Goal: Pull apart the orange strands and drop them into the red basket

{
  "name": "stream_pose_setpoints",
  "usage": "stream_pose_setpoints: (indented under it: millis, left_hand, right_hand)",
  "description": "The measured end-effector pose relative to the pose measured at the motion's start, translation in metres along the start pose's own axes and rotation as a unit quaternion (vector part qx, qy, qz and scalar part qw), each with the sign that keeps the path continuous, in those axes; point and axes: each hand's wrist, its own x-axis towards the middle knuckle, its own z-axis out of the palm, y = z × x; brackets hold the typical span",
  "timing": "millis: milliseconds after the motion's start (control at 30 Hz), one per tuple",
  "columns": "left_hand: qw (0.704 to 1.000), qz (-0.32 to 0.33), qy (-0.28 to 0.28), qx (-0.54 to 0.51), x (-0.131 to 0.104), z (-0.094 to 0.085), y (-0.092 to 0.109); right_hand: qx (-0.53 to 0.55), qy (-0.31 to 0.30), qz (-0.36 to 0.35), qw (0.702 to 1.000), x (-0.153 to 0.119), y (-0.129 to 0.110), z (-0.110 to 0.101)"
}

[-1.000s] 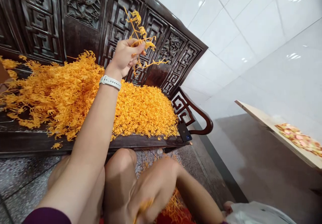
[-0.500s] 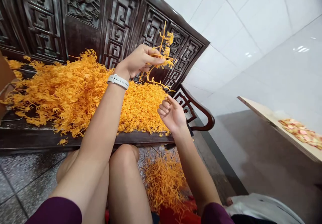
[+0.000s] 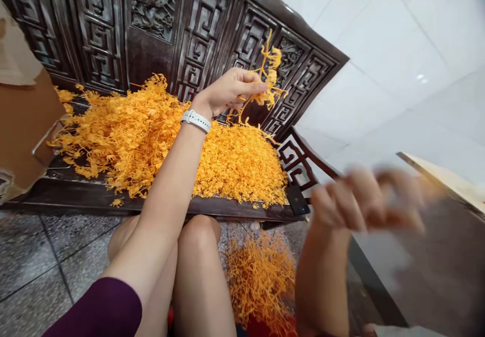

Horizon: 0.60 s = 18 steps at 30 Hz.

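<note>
My left hand (image 3: 237, 92), with a pale watch band on its wrist, is raised above the bench and pinches a branching orange plastic sprue (image 3: 273, 66). Small flower-like pieces cluster on the sprue's stems, and one stem hangs down to the right. Below it lies a bed of small loose orange pieces (image 3: 238, 167). To the left rises a heap of similar orange sprues (image 3: 117, 127). My right hand (image 3: 367, 200) is up at the right, apart from the bench. Motion smears its curled fingers, so whether it holds anything is unclear.
The dark carved wooden bench (image 3: 149, 56) has a curved armrest at right. A cardboard box (image 3: 28, 119) stands at its left end. Bare orange stems (image 3: 261, 276) pile up near the floor by my knees. A dark device (image 3: 297, 200) lies by the armrest; a pale board (image 3: 435, 175) is farther right.
My right hand has swung up and to the right, away from the sprue. My left hand keeps its pinch on the sprue. The view has shifted a little to the left.
</note>
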Motion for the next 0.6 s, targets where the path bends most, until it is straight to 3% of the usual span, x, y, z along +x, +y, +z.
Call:
stream_pose_setpoints:
  millis: [100, 167, 300, 400, 433, 500, 567, 600]
  left_hand:
    - [1.0, 0.012, 0.015, -0.002, -0.002, 0.003, 0.001]
    - [1.0, 0.014, 0.014, -0.006, -0.004, 0.006, 0.003]
    - [1.0, -0.006, -0.016, -0.017, -0.006, 0.013, 0.005]
    - [0.999, -0.028, -0.043, -0.015, -0.005, 0.018, 0.004]
    - [0.998, -0.031, -0.056, -0.011, -0.004, 0.019, 0.004]
    - [0.996, -0.033, -0.088, 0.0, -0.003, 0.02, 0.005]
    - [0.993, -0.036, -0.112, 0.02, -0.001, 0.021, 0.006]
    - [0.992, -0.038, -0.119, 0.033, 0.0, 0.022, 0.006]
  right_hand:
    - [0.113, 0.123, 0.08, 0.983, 0.033, 0.018, 0.021]
    - [0.138, 0.13, 0.132, 0.973, 0.039, 0.026, 0.035]
    - [0.077, 0.085, 0.053, 0.992, 0.038, 0.033, 0.045]
    - [-0.119, 0.084, 0.006, 0.989, 0.06, 0.048, 0.032]
    - [-0.219, 0.086, 0.011, 0.972, 0.072, 0.057, 0.025]
    - [-0.426, 0.076, 0.043, 0.901, 0.093, 0.078, 0.008]
    - [-0.537, 0.033, 0.078, 0.839, 0.107, 0.097, -0.004]
    - [-0.55, 0.003, 0.088, 0.83, 0.109, 0.105, -0.007]
